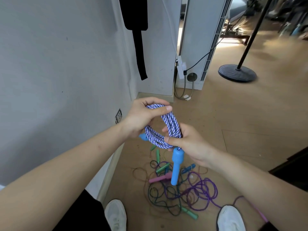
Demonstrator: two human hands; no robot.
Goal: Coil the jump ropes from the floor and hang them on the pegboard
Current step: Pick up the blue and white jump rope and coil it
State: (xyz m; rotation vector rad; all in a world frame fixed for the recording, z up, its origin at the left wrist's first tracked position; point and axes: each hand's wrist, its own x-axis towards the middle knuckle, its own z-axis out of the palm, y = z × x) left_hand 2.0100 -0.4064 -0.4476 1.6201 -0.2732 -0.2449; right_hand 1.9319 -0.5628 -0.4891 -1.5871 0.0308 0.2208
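My forearms (66, 164) reach out from below. On the floor (250, 114) between my shoes (115, 214) sprawls a tangle of thin ropes (191, 189), all uncoiled, so I judge most of the work is left. My left hand (141, 117) curls round the top of the blue-and-white rope (166, 125), and my right hand (188, 144) pinches its lower loops. The coil looks nearly wound, with one blue handle (176, 165) dangling. No pegboard shows.

At the top centre I see a black strap (139, 47) hanging on the grey wall (50, 64). To the right of it stands a white air conditioner (198, 39). In the upper right, a round black stand base (237, 73) rests on the wooden floor (250, 114).
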